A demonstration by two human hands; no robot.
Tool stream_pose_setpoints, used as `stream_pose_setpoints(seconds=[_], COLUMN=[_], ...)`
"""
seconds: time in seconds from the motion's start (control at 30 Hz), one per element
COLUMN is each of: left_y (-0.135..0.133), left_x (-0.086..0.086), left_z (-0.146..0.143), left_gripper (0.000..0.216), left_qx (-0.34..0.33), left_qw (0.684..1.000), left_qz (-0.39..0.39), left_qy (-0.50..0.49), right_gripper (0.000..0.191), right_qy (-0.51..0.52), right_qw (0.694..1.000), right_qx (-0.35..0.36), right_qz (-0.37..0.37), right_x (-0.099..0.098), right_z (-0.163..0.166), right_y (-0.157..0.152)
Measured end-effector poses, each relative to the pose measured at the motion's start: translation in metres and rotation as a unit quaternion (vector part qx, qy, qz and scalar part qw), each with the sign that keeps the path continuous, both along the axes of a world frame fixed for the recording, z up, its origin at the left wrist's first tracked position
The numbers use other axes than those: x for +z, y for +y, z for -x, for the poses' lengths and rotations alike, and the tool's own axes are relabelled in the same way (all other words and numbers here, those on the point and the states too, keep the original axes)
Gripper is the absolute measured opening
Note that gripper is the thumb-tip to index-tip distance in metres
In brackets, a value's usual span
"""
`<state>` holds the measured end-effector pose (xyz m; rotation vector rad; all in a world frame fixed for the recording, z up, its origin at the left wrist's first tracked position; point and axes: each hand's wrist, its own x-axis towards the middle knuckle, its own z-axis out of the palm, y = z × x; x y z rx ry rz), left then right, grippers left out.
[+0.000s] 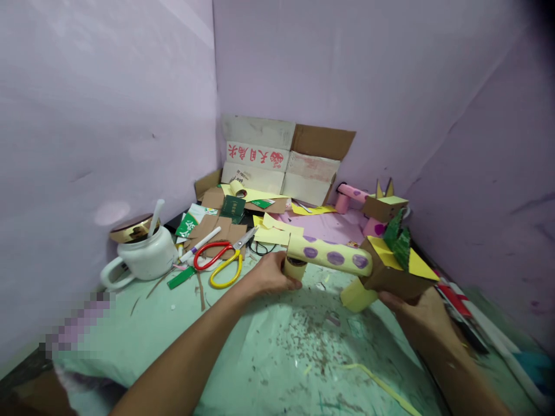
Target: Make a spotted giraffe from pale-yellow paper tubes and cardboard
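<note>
A paper animal figure (332,257) spans both my hands above the green-covered table. Its body is a yellow tube with purple spots. At its right end sits a brown cardboard box head with a yellow top and two green pointed ears (398,240). My left hand (274,274) is closed around the short yellow tube leg (295,269) under the left end. Under the box head, my right hand (410,312) supports its lower edge, fingers partly hidden behind it. Another yellow leg (358,296) hangs tilted below the body near the head.
Red-and-yellow scissors (224,257), a marker (202,244) and cardboard scraps lie left, near a white mug (147,254). A similar pink figure (355,193) stands behind at right. An unfolded carton (281,156) leans on the back wall. Crumbs and a yellow strip (381,384) lie in front.
</note>
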<state>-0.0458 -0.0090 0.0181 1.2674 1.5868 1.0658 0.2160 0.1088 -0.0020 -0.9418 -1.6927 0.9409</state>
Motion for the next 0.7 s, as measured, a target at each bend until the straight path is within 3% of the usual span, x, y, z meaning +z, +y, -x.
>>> stream_pose_setpoints(seconds=[0.23,0.4,0.6,0.7], left_y=[0.001,0.003,0.003,0.001], left_x=[-0.001,-0.003,0.001,0.006], left_z=[0.001,-0.001,-0.001,-0.002], left_gripper=[0.036,0.031,0.030,0.025], left_qx=[-0.007,0.013,0.010,0.007], left_qw=[1.000,1.000,0.999,0.998], left_qz=[-0.003,-0.009,-0.025,-0.045], left_qy=[-0.016,0.003,0.023,0.035], right_gripper=[0.039,0.046,0.057,0.055], right_qy=[0.081,0.087,0.246,0.266], right_qw=[0.996,0.996,0.964,0.953], right_qx=[0.036,0.006,0.011,0.018], right_qz=[0.017,0.036,0.101,0.145], right_x=[0.001,0.002,0.008,0.019], right_z=[0.002,0.005,0.020,0.033], right_y=[-0.002,-0.005,-0.003,-0.001])
